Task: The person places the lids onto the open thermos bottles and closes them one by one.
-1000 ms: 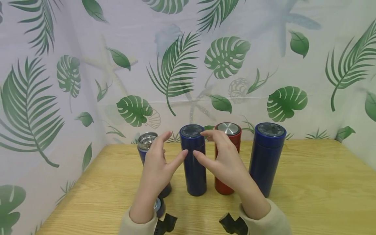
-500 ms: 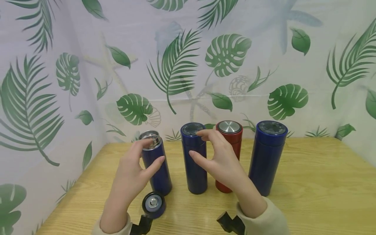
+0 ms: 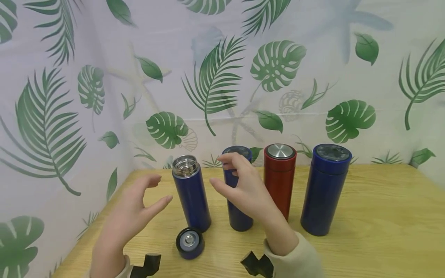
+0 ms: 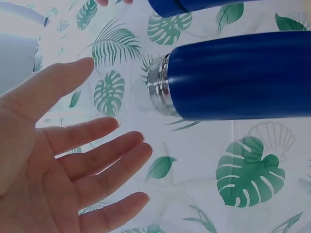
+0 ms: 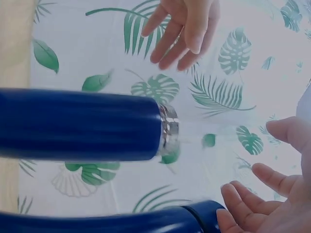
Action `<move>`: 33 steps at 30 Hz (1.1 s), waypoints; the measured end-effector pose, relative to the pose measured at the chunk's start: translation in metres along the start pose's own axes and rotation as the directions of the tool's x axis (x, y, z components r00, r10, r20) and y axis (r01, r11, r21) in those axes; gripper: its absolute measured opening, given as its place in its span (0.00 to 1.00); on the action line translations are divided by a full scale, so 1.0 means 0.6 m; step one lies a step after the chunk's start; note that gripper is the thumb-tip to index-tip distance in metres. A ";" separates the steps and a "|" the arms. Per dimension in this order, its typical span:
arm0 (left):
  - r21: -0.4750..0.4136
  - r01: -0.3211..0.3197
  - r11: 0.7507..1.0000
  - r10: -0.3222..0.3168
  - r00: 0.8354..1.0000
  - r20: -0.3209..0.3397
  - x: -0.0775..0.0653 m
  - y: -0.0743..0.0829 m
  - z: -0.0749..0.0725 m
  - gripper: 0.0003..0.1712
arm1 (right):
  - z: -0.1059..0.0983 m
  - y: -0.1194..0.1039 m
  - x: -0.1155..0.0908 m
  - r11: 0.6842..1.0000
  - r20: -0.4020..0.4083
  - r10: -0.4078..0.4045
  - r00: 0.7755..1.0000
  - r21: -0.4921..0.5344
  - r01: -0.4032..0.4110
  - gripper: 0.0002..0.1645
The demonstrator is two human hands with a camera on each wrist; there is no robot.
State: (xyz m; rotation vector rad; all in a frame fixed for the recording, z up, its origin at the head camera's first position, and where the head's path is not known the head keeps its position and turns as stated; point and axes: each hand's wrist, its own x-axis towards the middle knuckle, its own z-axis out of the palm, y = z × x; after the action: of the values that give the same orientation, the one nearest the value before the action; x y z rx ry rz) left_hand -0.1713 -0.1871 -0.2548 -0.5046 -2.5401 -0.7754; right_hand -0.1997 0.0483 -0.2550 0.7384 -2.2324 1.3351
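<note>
In the head view an uncapped blue thermos [image 3: 191, 197] stands upright, its steel mouth bare. Its lid [image 3: 189, 243] lies upside down on the table in front of it. My left hand [image 3: 128, 216] is left of this thermos, apart from it and holding nothing; the left wrist view shows its palm [image 4: 58, 165] with fingers spread. My right hand [image 3: 245, 189], with nothing in its relaxed fingers, hovers in front of a second, capped blue thermos [image 3: 240, 218] and partly hides it. The right wrist view has the uncapped thermos [image 5: 82, 125] between both hands.
A red thermos [image 3: 281, 181] with a silver cap and a larger capped blue thermos [image 3: 325, 193] stand upright on the right. All stand on a wooden table [image 3: 382, 216]. A leaf-patterned cloth [image 3: 306, 127] hangs behind it.
My left hand has moved left and down, away from the middle, past the uncapped thermos, uncovering it and its lid. My right hand has drifted slightly left. The thermoses keep their places.
</note>
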 end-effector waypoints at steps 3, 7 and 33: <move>0.015 -0.018 1.000 0.018 1.000 -0.020 -0.001 -0.005 -0.007 0.25 | 0.013 -0.001 0.002 1.000 0.027 -0.009 1.000 0.003 0.009 0.23; 0.038 -0.041 0.998 0.043 0.998 -0.043 0.001 -0.007 -0.008 0.25 | 0.027 0.003 0.003 0.999 0.082 -0.042 0.996 -0.021 0.044 0.23; 0.050 0.122 0.991 -0.123 0.992 0.027 -0.004 -0.018 -0.027 0.30 | 0.135 0.058 -0.015 0.993 0.656 -0.020 0.755 -0.076 0.093 0.27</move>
State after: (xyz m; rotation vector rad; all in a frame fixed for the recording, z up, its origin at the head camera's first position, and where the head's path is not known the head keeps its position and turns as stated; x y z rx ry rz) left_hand -0.1693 -0.2057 -0.2488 -0.3493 -2.6309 -0.7526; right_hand -0.2226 -0.0084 -0.3191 1.3968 -2.7469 1.0040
